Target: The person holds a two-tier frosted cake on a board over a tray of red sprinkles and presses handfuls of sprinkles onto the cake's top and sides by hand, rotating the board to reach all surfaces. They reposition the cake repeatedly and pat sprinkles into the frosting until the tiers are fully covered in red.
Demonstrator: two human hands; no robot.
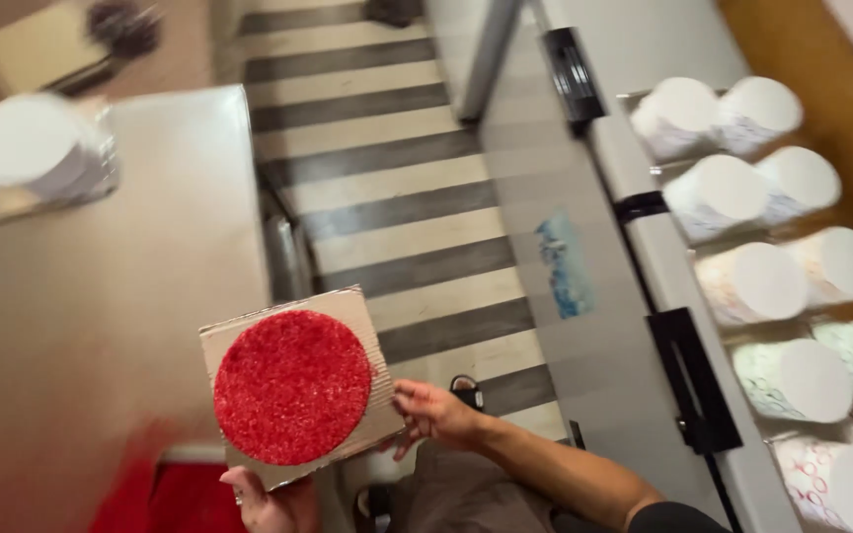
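Note:
A round red crumb-coated cake [292,386] lies on a square brown cardboard sheet [354,306]. Both my hands carry this sheet at waist height. My left hand [271,503] grips its near bottom edge. My right hand [434,413] holds its right edge with the fingers curled under. The cake is level and partly overhangs the steel counter's edge [249,227].
A steel counter [81,326] fills the left, with white round lidded tubs [27,143] at its far end. To the right stands a display freezer [644,237] holding several white-lidded tubs [752,281]. A striped floor aisle [387,188] runs between them. Something red [185,494] lies below the counter.

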